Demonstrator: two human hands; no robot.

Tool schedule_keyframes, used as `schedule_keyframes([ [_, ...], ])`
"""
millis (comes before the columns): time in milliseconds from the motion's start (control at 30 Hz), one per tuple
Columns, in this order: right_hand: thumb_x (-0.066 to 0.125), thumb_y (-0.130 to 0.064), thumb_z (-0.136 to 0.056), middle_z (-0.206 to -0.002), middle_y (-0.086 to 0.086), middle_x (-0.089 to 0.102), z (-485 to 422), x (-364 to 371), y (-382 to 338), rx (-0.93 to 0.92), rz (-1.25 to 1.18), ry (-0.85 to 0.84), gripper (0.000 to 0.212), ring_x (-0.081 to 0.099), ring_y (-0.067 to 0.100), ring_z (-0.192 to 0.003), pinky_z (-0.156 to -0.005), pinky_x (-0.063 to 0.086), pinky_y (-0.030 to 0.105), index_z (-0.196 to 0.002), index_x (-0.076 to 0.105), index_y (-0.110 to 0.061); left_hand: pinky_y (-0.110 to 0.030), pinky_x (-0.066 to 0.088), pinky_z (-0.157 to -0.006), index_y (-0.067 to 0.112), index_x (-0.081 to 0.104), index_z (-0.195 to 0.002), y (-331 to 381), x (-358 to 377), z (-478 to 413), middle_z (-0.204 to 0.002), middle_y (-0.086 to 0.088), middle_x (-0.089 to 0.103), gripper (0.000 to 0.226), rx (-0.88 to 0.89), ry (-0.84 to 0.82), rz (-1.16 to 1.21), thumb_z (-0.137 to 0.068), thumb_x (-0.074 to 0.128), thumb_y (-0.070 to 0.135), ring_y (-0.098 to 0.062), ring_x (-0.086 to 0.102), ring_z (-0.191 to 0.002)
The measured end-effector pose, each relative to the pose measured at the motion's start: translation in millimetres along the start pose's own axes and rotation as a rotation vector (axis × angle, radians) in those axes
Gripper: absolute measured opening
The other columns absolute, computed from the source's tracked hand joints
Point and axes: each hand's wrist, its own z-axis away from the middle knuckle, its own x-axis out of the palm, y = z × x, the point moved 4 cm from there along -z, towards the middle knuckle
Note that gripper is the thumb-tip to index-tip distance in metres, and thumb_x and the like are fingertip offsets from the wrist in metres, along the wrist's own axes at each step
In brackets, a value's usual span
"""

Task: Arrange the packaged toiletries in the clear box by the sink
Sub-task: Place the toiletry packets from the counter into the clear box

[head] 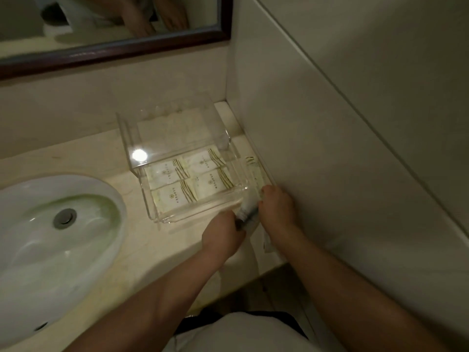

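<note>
The clear box stands on the pale surface in the corner, and both hands meet just off its front right corner. Between them lies a whitish tube with a dark end, tilted so that its pale end touches that corner of the box and its dark end points away from the box. The left hand is curled round the dark end and grips it. The right hand sits knuckles-up against the tube's other side, between the box and the wall; its fingers are tucked under, so I cannot tell whether they hold anything. Inside the box's front section four packets lie flat in two rows, cream with gold stripes and small print. One more striped packet lies outside the box's right wall. The sink is left of the box.
</note>
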Motion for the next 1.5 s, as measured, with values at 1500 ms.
schedule_keyframes([
  [1500,0.071,-0.014,-0.083,-0.074,-0.004,0.061,-36.3,-42.6,-106.6,0.047,-1.021,-0.280,0.019,0.054,0.004,-0.054,-0.051,0.044,0.020,-0.101,0.066,-0.010,-0.029,0.052,-0.055,0.008,0.072,-0.087,-124.6,-146.3,-30.8,-0.065,-0.006,0.066,0.008,0.012,0.063,0.564,-0.081,0.072,0.014,-0.016,0.061,-0.055],
])
